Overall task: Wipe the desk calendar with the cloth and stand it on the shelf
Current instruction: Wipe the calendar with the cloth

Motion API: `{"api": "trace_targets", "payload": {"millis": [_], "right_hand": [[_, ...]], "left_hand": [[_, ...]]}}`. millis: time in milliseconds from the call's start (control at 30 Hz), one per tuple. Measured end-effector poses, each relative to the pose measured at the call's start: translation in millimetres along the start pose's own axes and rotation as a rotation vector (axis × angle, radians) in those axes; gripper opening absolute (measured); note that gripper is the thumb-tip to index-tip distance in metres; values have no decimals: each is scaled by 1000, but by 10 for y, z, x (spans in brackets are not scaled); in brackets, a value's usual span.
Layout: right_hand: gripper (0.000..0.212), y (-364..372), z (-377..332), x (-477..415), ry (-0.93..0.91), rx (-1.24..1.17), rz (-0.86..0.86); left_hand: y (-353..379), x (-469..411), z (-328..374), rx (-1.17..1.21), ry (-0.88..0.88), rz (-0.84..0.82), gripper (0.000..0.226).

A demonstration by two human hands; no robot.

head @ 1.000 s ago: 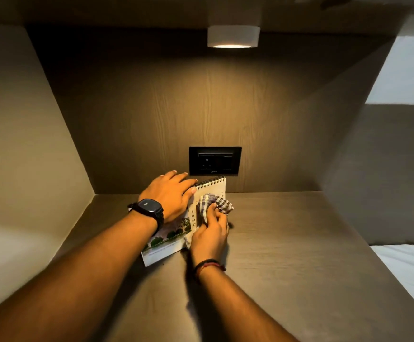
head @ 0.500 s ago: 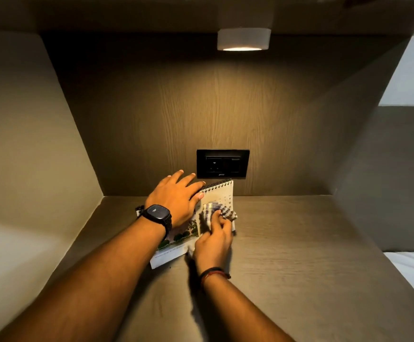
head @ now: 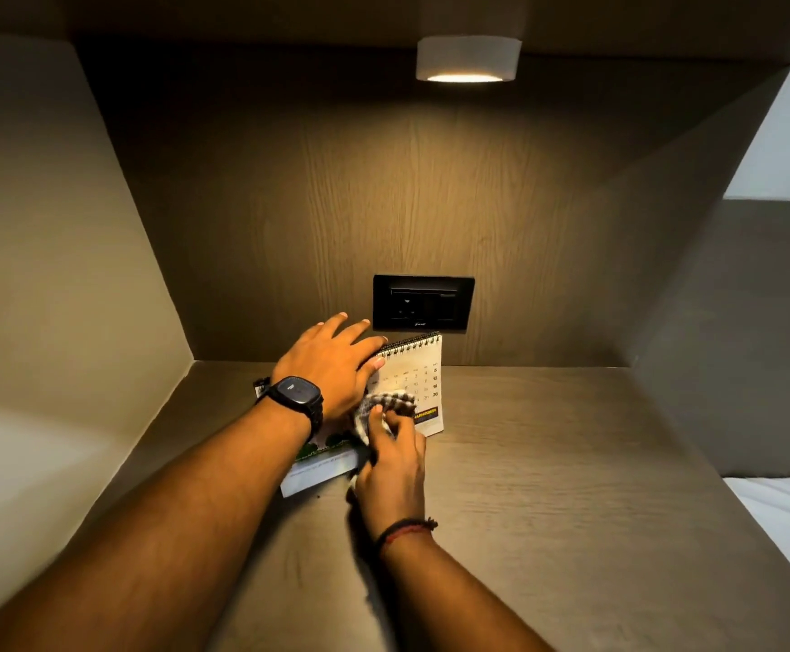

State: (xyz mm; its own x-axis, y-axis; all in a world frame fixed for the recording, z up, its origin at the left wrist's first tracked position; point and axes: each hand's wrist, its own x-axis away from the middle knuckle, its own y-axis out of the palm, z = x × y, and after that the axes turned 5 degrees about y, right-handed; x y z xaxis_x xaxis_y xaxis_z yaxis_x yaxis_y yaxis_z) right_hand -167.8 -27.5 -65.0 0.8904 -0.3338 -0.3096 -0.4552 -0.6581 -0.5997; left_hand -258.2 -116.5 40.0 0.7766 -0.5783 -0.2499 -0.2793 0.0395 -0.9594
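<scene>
Two bare forearms are reaching in from the near edge, angling toward the middle of the shelf (head: 548, 487), a dark wood-grain surface that is running back into a recessed nook. The right hand (head: 390, 468) is lying knuckles up with a thin braided band (head: 405, 529) circling its wrist, and its fingers are curling closed around a bunched checked cloth (head: 390, 403), pressing the wad against the face of the desk calendar (head: 419, 378). Just left of it, the left hand (head: 329, 364) is lying flat and wide open, fingers spread, palm bearing down on the calendar's left part near the spiral binding (it is steadying the thing rather than gripping it), and a black square-faced watch (head: 295, 392) is sitting on that wrist. The calendar is resting on the shelf between the two hands, its printed date grid showing at the right, a green landscape picture peeking out beneath the left wrist, its white lower edge pointing toward the near left. Behind it, a black socket plate (head: 423, 302) is sitting in the back panel (head: 336, 204) just above the binding. Plain side walls are closing the nook in at left and right. Overhead, a round white lamp (head: 468, 58) is glowing warm down the panel, and something white is showing at the far right edge, beyond the shelf.
</scene>
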Motion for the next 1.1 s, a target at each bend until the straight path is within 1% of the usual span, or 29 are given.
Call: {"api": "trace_targets", "payload": {"millis": [33,100,167,200,233,267,333,400,433,467,500,567,600,633,667,767,800,833,867,933,967,1000,1100], "right_hand": [[65,4,107,8,-4,81,-33],[68,-27,209,-63,136,92,-21],[63,-62,142,-184,316,-43,71],[61,-68,79,-249,372,-121,127],[60,-66,17,-296,382,-175,170],[60,-55,-26,-320,359,-199,188],[61,-36,-39,-259,241,-183,145],[63,-27,73,-107,62,-26,55],[64,-27,175,-61,22,43,14],[64,-45,268,-61,52,76,-7],[62,-79,310,-107,160,52,4],[57,-150,292,-255,433,-99,90],[56,-176,249,-314,484,-153,131],[56,-193,195,-342,456,-166,161],[56,-198,137,-332,390,-169,172],[60,-141,76,-135,143,-139,101],[61,-122,117,-58,110,-105,78],[61,-108,183,-30,127,-70,70],[61,-109,218,-45,199,-59,83],[57,-126,194,-159,367,-118,151],[55,-123,156,-213,391,-161,186],[55,-117,107,-231,369,-183,204],[59,-76,78,-88,176,-131,159]], "left_hand": [[0,1,-4,-1,2,2,46],[4,3,-6,-4,5,5,46],[3,3,-7,1,0,7,46],[2,1,-6,4,-3,9,46],[3,0,-3,4,-3,10,46],[1,-3,-3,4,-2,11,46],[5,-7,-3,2,3,13,46],[12,1,-4,-5,7,24,46],[12,5,-7,-10,10,31,46],[11,7,-10,-18,16,34,47],[8,7,-13,-28,23,34,48],[-1,13,-14,-52,34,32,49],[-5,19,-11,-61,36,32,49],[-9,23,-7,-64,35,35,49],[-12,25,-1,-62,34,37,50],[-13,30,8,-58,36,44,50],[-12,31,10,-58,36,45,51],[-12,31,10,-61,35,47,51],[-9,30,12,-65,34,47,52],[-6,31,10,-74,31,47,54],[-7,33,10,-75,29,49,54],[-7,32,9,-76,29,52,54],[-5,39,8,-82,34,60,55]]}}
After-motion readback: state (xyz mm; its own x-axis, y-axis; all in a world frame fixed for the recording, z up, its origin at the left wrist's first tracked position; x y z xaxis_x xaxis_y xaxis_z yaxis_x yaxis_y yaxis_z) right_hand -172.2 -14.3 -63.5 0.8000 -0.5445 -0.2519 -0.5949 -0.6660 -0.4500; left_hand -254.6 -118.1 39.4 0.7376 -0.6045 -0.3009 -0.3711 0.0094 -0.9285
